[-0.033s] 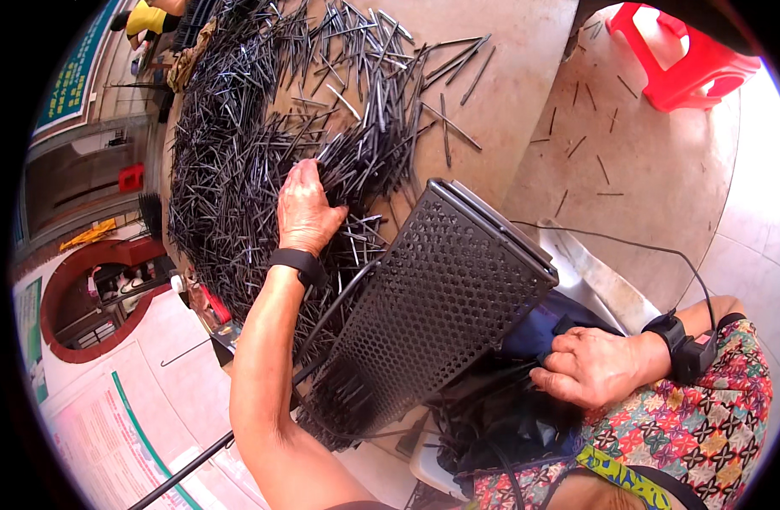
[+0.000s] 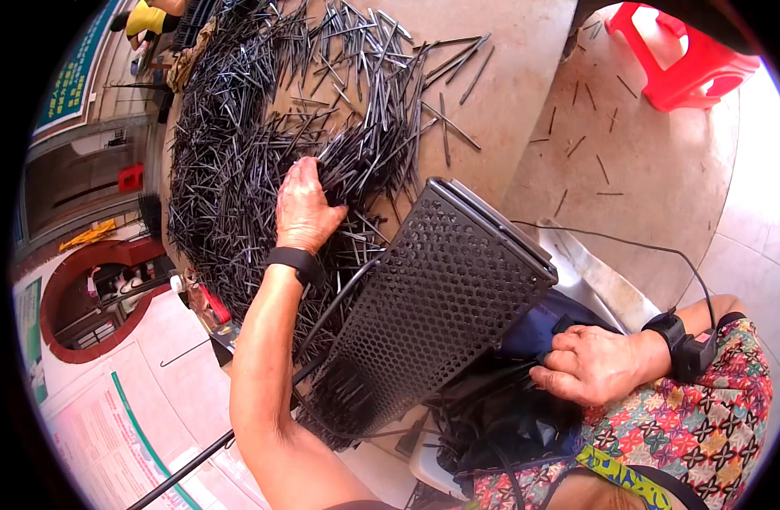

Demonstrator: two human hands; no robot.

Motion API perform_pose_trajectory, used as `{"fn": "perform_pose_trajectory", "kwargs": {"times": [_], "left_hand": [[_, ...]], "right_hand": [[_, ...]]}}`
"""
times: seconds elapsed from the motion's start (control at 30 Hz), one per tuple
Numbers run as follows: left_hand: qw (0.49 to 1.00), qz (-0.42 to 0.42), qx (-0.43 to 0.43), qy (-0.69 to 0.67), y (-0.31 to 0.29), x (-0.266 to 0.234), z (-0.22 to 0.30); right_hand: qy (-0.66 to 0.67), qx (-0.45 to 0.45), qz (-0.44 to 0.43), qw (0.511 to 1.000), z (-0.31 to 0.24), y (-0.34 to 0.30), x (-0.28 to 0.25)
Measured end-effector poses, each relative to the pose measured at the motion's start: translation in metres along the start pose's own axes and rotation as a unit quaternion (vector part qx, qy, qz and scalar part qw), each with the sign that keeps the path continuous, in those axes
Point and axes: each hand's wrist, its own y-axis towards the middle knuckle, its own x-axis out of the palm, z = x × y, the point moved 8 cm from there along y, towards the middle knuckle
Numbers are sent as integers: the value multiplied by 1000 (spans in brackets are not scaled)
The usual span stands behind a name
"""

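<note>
Basket (image 2: 445,276) separates left hand (image 2: 307,208), spread on dark sticks (image 2: 224,174), from curled right hand (image 2: 590,365), hold unclear.

Left hand (image 2: 308,208): black wristband (image 2: 296,262)
Right hand (image 2: 590,365): boxy black wrist device (image 2: 696,355), thin cable (image 2: 594,235)
Clothing (image 2: 696,421): multicoloured flower print, dark sleeve edge (image 2: 731,320)

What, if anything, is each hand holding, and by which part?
Left hand touches the dark sticks; whether it grips any cannot be told. Right hand is curled beside dark material; any hold is unclear.
</note>
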Motion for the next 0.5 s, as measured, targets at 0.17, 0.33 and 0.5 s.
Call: {"fn": "perform_pose_trajectory", "kwargs": {"times": [0.17,0.33,0.5], "left_hand": [[962,-184,-108,-170,12,9,-21],[961,-167,-163,-150,19,8,-52],[905,-235,-151,-322,16,14,-62]], "right_hand": [[-32,12,3,999,5,0,1],[-39,29,-15,999,9,-1,0],[-35,32,-18,999,9,0,0]]}}
